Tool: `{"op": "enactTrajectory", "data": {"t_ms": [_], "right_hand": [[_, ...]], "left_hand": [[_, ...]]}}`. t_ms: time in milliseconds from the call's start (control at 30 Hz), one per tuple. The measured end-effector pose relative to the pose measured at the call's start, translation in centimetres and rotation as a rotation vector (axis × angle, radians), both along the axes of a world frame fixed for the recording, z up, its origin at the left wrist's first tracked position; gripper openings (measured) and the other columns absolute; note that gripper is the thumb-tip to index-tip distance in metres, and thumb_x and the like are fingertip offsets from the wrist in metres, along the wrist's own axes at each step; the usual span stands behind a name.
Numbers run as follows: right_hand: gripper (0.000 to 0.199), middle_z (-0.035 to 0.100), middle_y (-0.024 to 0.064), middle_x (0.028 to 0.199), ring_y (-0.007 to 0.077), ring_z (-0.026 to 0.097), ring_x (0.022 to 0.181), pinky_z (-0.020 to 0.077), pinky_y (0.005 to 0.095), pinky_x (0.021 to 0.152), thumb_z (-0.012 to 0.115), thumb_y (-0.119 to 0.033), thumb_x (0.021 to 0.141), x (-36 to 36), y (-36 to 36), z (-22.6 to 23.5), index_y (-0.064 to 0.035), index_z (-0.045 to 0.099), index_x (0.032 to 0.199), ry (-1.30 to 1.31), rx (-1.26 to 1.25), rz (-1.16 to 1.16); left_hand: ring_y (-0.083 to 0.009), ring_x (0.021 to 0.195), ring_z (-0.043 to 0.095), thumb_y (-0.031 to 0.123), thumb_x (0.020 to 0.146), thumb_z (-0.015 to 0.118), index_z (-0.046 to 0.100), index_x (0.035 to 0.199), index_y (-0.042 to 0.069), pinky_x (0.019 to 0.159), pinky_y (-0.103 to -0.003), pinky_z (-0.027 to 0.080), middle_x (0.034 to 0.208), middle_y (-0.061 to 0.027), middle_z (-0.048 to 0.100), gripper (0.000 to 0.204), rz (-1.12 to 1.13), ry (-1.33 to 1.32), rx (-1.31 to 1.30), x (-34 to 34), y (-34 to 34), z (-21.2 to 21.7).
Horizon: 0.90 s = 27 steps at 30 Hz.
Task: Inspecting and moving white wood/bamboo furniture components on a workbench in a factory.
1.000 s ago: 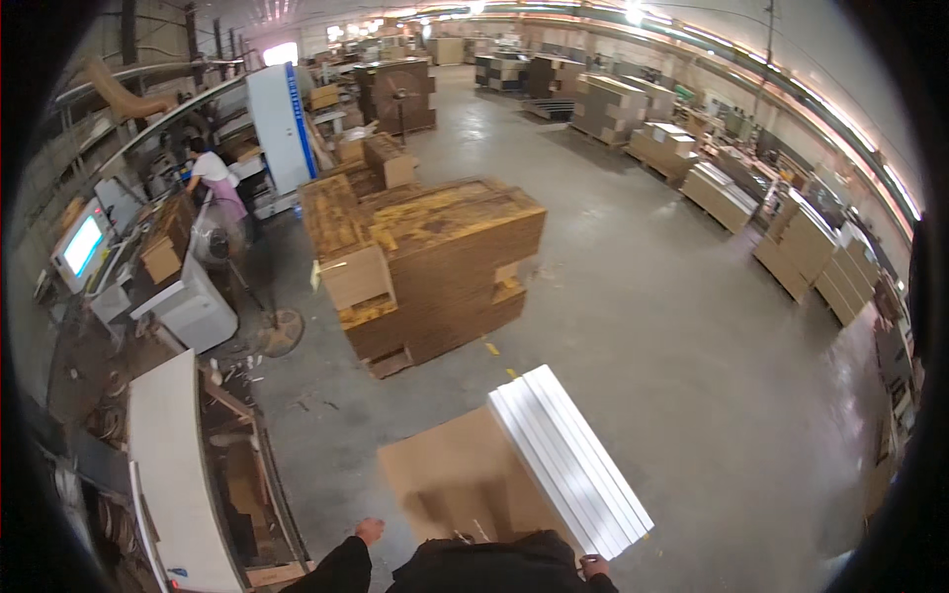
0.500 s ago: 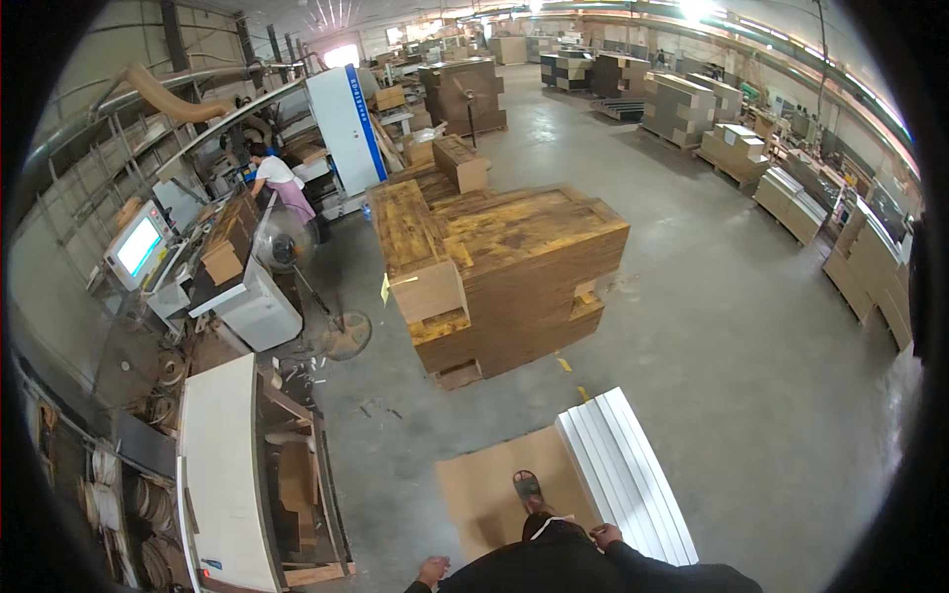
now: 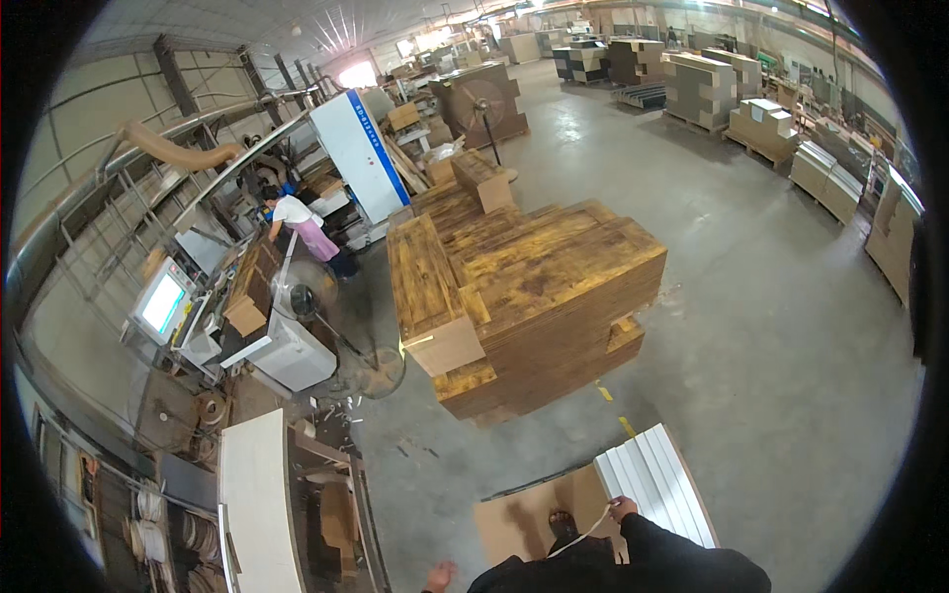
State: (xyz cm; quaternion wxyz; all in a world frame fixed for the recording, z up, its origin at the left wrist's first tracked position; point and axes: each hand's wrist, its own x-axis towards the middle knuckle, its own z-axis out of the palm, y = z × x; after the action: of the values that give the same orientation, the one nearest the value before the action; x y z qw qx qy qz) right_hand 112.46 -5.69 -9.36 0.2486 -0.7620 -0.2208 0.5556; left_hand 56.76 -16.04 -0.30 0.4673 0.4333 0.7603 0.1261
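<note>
My right hand [image 3: 623, 509] is closed on a thin white cord [image 3: 590, 528], which runs down toward the front of my dark clothing. Beside that hand lies a stack of long white panels [image 3: 657, 484]. My left hand [image 3: 441, 575] hangs low at the bottom edge with its fingers apart, holding nothing. Under me, a brown cardboard sheet [image 3: 504, 519] lies on the floor, and one sandalled foot [image 3: 562, 522] stands on it.
A large stack of brown wood-grain boards [image 3: 554, 296] stands ahead. To the left are a pale cabinet [image 3: 259, 494], a floor fan [image 3: 301, 301] and a blue-and-white machine [image 3: 358, 148]. A person [image 3: 301, 227] bends over a workbench. Board stacks [image 3: 700, 91] line the right side.
The view has turned, so the surroundings sit lower and further right. My right hand has risen away from my body, drawing out the white cord. My left hand stays low.
</note>
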Motion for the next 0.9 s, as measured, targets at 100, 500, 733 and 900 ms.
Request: {"op": "enactTrajectory", "data": {"t_ms": [100, 500, 733, 900], "right_hand": [[0.033, 0.077, 0.0100, 0.083, 0.0182, 0.072, 0.068, 0.0586, 0.0343, 0.065, 0.081, -0.025, 0.088, 2.5, 3.5, -4.6, -0.0037, 0.076, 0.112, -0.197, 0.148, 0.102], [0.027, 0.080, 0.0079, 0.085, 0.0181, 0.078, 0.076, 0.0623, 0.0350, 0.074, 0.082, -0.031, 0.091, 1.2, 8.5, -3.6, -0.0086, 0.078, 0.106, -0.207, -0.014, 0.245], [0.030, 0.079, 0.0111, 0.088, 0.0174, 0.078, 0.078, 0.0623, 0.0343, 0.073, 0.084, -0.027, 0.090, -0.2, 6.6, -7.4, -0.0038, 0.076, 0.108, -0.173, 0.229, 0.534], [0.030, 0.080, 0.0108, 0.100, 0.0187, 0.078, 0.084, 0.0620, 0.0345, 0.075, 0.079, -0.025, 0.094, -3.9, 7.9, -7.7, -0.0042, 0.076, 0.115, -0.216, 0.336, 0.607]], "left_hand": [[-0.0274, 0.105, 0.071, 0.037, 0.109, 0.054, 0.063, 0.135, 0.003, 0.090, -0.044, 0.058, 0.121, -0.0117, 0.073, 0.043, 0.071, -0.312, 0.132, 1.0, 7.7, 0.7], [-0.0282, 0.115, 0.069, 0.045, 0.112, 0.053, 0.058, 0.145, 0.003, 0.093, -0.045, 0.057, 0.136, -0.0160, 0.068, 0.054, -0.119, -0.028, 0.028, -2.4, 5.2, 1.7], [-0.0332, 0.120, 0.066, 0.026, 0.111, 0.055, 0.051, 0.148, -0.002, 0.097, -0.050, 0.057, 0.143, -0.0200, 0.061, 0.047, -0.325, -0.201, 0.470, -4.4, 2.5, 0.9], [-0.0339, 0.121, 0.065, 0.023, 0.110, 0.056, 0.050, 0.150, -0.003, 0.096, -0.051, 0.056, 0.142, -0.0198, 0.061, 0.047, 0.398, -0.316, -0.089, -3.0, 3.2, 1.5]]}}
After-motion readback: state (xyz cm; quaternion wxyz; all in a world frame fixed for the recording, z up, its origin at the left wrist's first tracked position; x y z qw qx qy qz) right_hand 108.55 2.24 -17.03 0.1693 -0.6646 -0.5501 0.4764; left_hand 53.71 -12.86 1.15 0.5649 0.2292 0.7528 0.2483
